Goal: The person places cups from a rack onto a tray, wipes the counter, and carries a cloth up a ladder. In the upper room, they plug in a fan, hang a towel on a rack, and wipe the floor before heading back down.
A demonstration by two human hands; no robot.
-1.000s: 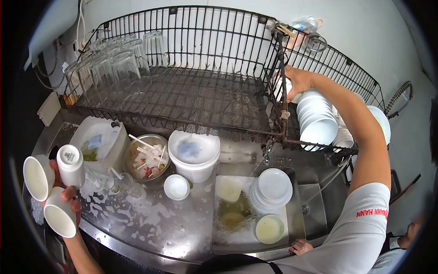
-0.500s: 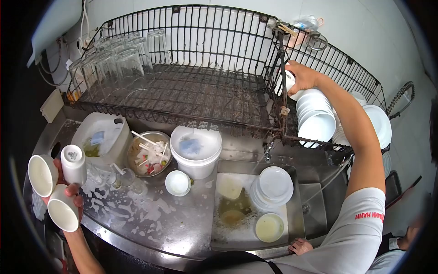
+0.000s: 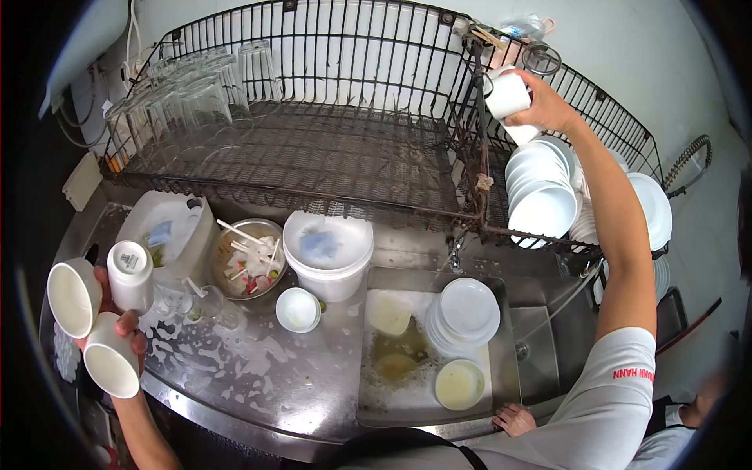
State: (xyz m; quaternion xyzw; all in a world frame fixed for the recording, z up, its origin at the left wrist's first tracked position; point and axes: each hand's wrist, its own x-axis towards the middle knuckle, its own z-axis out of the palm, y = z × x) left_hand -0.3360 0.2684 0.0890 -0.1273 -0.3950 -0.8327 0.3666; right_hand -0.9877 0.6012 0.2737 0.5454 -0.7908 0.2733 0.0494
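Observation:
My left hand (image 3: 125,329) is closed around several white cups at the far left. One cup (image 3: 131,274) is upside down with its base up. Two more cups (image 3: 74,296) (image 3: 113,360) have their open mouths turned toward me. My right hand (image 3: 546,103) reaches up into the right part of the wire rack (image 3: 484,211) and grips a white cup (image 3: 509,95). Another white piece (image 3: 521,131) shows just below that cup, partly hidden by my fingers. Under my right forearm lies a row of nested white bowls (image 3: 542,207), tilted on their sides.
Clear glasses (image 3: 205,102) stand in the rack's left part. On the steel counter are a white bucket (image 3: 325,270), a metal bowl of scraps (image 3: 249,294) and small bowls (image 3: 298,309). A sink basin (image 3: 509,345) holds stacked plates (image 3: 468,309). Another person's hand (image 3: 515,420) rests at its edge.
My right hand has lifted the white cup up and slightly right, away from the rack's divider. My left hand stays nearly still with its cups. The view has shifted slightly.

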